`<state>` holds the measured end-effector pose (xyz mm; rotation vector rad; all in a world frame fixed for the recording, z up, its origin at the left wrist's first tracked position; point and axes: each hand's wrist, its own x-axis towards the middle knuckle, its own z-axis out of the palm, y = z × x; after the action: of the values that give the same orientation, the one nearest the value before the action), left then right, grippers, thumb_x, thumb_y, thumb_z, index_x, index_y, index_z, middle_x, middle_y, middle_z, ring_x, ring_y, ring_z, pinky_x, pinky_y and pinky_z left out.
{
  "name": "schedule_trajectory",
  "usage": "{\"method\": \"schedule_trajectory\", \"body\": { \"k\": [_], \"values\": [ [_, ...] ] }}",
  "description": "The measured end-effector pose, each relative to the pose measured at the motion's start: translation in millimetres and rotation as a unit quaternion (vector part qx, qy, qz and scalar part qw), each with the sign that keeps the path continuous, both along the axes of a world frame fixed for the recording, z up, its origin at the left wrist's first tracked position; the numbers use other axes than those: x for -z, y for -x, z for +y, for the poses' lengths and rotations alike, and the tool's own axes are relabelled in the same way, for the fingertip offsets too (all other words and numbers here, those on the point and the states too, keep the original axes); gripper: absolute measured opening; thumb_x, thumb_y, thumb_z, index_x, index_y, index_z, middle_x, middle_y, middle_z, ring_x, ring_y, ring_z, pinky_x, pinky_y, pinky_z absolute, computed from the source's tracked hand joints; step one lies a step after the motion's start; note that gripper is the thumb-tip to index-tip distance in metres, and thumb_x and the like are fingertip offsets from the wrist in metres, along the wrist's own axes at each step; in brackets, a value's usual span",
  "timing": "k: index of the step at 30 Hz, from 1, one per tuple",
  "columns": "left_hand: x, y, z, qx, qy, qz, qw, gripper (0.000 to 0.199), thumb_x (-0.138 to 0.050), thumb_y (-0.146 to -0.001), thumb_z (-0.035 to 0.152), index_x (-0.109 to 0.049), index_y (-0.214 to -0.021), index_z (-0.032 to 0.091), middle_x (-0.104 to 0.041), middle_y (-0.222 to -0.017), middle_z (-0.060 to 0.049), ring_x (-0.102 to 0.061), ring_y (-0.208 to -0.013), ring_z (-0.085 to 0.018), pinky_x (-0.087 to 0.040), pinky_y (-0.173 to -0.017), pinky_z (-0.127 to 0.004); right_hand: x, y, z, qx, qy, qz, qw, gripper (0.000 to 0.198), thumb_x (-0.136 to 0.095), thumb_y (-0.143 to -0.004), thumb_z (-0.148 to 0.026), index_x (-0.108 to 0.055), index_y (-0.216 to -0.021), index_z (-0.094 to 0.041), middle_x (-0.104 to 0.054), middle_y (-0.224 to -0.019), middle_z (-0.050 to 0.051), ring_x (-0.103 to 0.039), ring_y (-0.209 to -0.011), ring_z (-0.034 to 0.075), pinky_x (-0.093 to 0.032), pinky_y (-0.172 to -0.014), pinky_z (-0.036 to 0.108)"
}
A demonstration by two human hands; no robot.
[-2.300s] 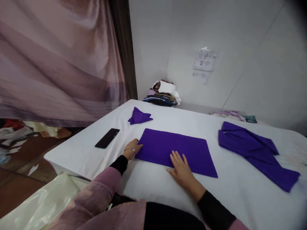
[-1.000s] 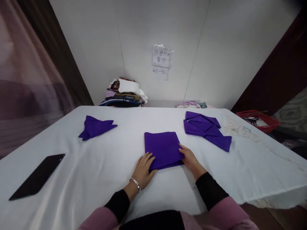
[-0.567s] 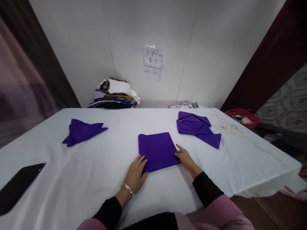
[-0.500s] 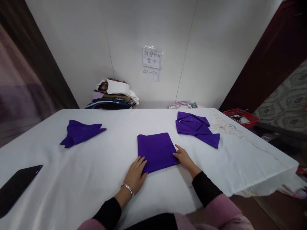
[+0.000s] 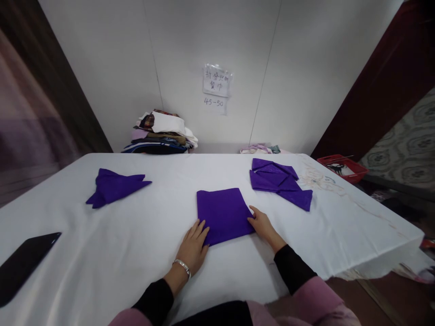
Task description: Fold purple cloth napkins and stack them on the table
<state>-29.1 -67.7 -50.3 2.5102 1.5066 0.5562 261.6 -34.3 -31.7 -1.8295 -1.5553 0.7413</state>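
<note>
A purple cloth napkin (image 5: pixel 224 213), folded into a rough square, lies in front of me on the white tablecloth. My left hand (image 5: pixel 194 242), with a silver bracelet at the wrist, rests its outstretched fingers on the napkin's near left corner. At the near right corner my right hand (image 5: pixel 263 224) has its fingers closed on the edge; the fingertips are partly hidden. A second purple napkin (image 5: pixel 117 186), folded to a pointed shape, lies to the left. Beyond my right hand sits a third purple napkin (image 5: pixel 280 181), folded in overlapping layers.
A black flat device (image 5: pixel 27 262) lies at the table's left edge. Behind the table is a stack of folded clothes (image 5: pixel 166 131). A red basket (image 5: pixel 353 170) stands past the right edge. A handwritten paper sign (image 5: pixel 216 81) hangs on the white wall.
My right fingers have drawn in on the napkin's near right corner, and that corner now lies flatter. The left hand stays on its corner. The whole view has shifted very slightly.
</note>
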Motion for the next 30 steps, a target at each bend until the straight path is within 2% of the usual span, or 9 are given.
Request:
{"method": "schedule_trajectory", "body": {
  "k": [5,8,13,17,20,22,25,27,30],
  "values": [
    [-2.2,-1.1,0.2,-0.001,0.019,0.017,1.0,0.046,-0.046,-0.077,0.021,-0.053,-0.123,0.018,-0.047,-0.136,-0.008,-0.034,-0.131,-0.027,-0.031,-0.106,-0.047,-1.4,1.3,-4.6,-0.014,0.009,-0.05,0.999,0.056,-0.053,-0.076,-0.026,-0.047,-0.131,-0.016,-0.064,-0.084,0.004,-0.058,-0.074,0.018,-0.044,-0.069,0.029],
    [-2.1,-1.7,0.2,-0.007,0.017,0.022,1.0,0.046,-0.045,-0.078,0.021,-0.053,-0.123,0.018,-0.045,-0.138,-0.009,-0.031,-0.132,-0.027,-0.032,-0.106,-0.047,-4.2,3.7,-6.5,-0.015,0.008,-0.091,0.996,0.055,-0.052,-0.078,-0.026,-0.045,-0.132,-0.018,-0.066,-0.091,0.005,-0.06,-0.081,0.021,-0.044,-0.073,0.031],
    [-5.2,-2.7,-0.6,-0.01,0.012,0.034,0.999,0.047,-0.046,-0.078,0.023,-0.051,-0.125,0.016,-0.043,-0.139,-0.011,-0.03,-0.132,-0.027,-0.031,-0.106,-0.046,-10.9,8.5,-11.6,-0.024,0.006,-0.169,0.985,0.051,-0.048,-0.082,-0.025,-0.043,-0.132,-0.02,-0.063,-0.111,0.008,-0.058,-0.1,0.023,-0.042,-0.082,0.031],
    [-10.0,-4.5,-2.6,-0.018,0.026,0.064,0.997,0.048,-0.044,-0.08,0.022,-0.049,-0.128,0.016,-0.041,-0.14,-0.009,-0.03,-0.133,-0.026,-0.029,-0.107,-0.044,-14.5,7.8,-15.4,-0.037,0.018,-0.272,0.961,0.051,-0.045,-0.086,-0.03,-0.039,-0.134,-0.015,-0.063,-0.106,0.012,-0.06,-0.095,0.024,-0.044,-0.079,0.033],
    [-11.3,-4.7,-5.8,-0.023,0.04,0.063,0.997,0.049,-0.045,-0.081,0.024,-0.047,-0.129,0.017,-0.039,-0.142,-0.009,-0.027,-0.134,-0.025,-0.027,-0.108,-0.044,-15.6,7.1,-16.7,-0.042,-0.035,-0.326,0.944,0.048,-0.041,-0.09,-0.034,-0.042,-0.132,-0.011,-0.062,-0.106,0.016,-0.059,-0.095,0.026,-0.045,-0.079,0.036],
    [-12.5,-3.6,-8.4,-0.022,0.049,0.053,0.997,0.049,-0.045,-0.083,0.031,-0.045,-0.13,0.017,-0.037,-0.143,-0.009,-0.026,-0.134,-0.026,-0.025,-0.109,-0.044,-15.8,11.0,-16.7,-0.073,-0.107,-0.323,0.937,0.046,-0.039,-0.09,-0.035,-0.045,-0.129,-0.011,-0.059,-0.113,0.017,-0.055,-0.104,0.027,-0.043,-0.086,0.039],
    [-19.7,-2.7,-7.9,-0.029,0.072,0.039,0.996,0.059,-0.041,-0.084,0.05,-0.041,-0.134,0.019,-0.034,-0.144,-0.01,-0.027,-0.134,-0.028,-0.026,-0.107,-0.045,-15.7,26.4,-17.4,-0.169,-0.191,-0.272,0.928,0.047,-0.04,-0.09,-0.039,-0.046,-0.13,-0.015,-0.05,-0.13,0.015,-0.043,-0.122,0.026,-0.035,-0.099,0.044],
    [-28.5,-4.5,0.1,-0.047,0.079,0.038,0.995,0.063,-0.035,-0.085,0.056,-0.039,-0.135,0.018,-0.032,-0.145,-0.011,-0.026,-0.134,-0.028,-0.026,-0.106,-0.046,-15.7,41.3,-18.7,-0.236,-0.189,-0.256,0.918,0.051,-0.038,-0.09,-0.044,-0.041,-0.134,-0.019,-0.041,-0.139,0.012,-0.032,-0.13,0.026,-0.028,-0.104,0.048],
    [-41.5,-11.3,27.9,-0.063,0.053,0.053,0.995,0.059,-0.029,-0.088,0.052,-0.038,-0.135,0.016,-0.03,-0.147,-0.011,-0.022,-0.136,-0.026,-0.022,-0.108,-0.046,-15.4,63.6,-19.5,-0.301,-0.144,-0.271,0.903,0.059,-0.035,-0.089,-0.053,-0.033,-0.139,-0.022,-0.029,-0.146,0.009,-0.018,-0.136,0.026,-0.017,-0.107,0.051]
  ]
}}
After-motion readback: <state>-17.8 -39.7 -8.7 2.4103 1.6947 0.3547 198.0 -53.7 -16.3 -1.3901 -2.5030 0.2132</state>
